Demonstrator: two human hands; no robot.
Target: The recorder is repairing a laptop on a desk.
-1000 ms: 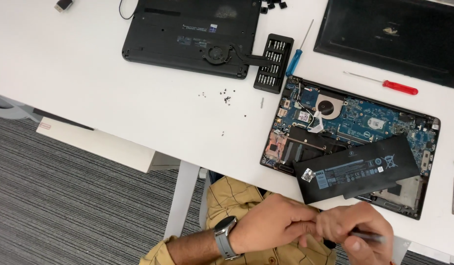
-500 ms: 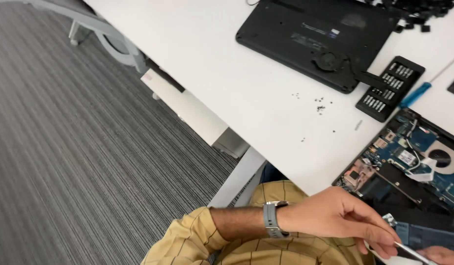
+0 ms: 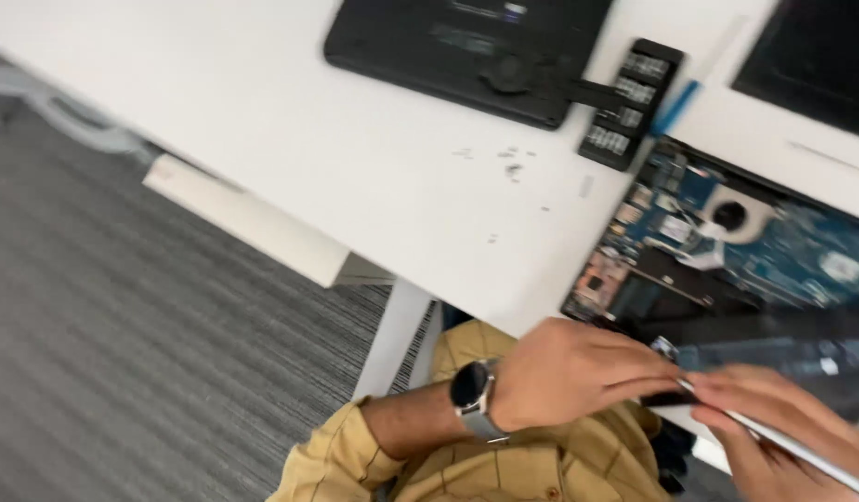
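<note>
My left hand [image 3: 578, 372], with a dark wristwatch [image 3: 473, 390] on the wrist, reaches right with its fingertips pinched at the tip of a thin silver tool [image 3: 782, 444]. My right hand [image 3: 787, 423] grips the tool's shaft at the bottom right. Both hands meet at the near edge of an opened laptop [image 3: 727, 232], whose blue circuit board and fan are exposed. A black battery [image 3: 773, 353] lies across the laptop just beyond my fingers. The picture is motion-blurred.
On the white table [image 3: 355, 167] lie a black laptop bottom cover [image 3: 466, 46], a black bit holder [image 3: 634, 102], a blue-handled screwdriver [image 3: 675, 107], several tiny screws [image 3: 508, 163] and another dark laptop [image 3: 819, 56]. Grey carpet [image 3: 123, 372] is on the left.
The view swung left toward the carpet, then back right and closer. My hands stay together on the silver tool at the laptop's near edge.
</note>
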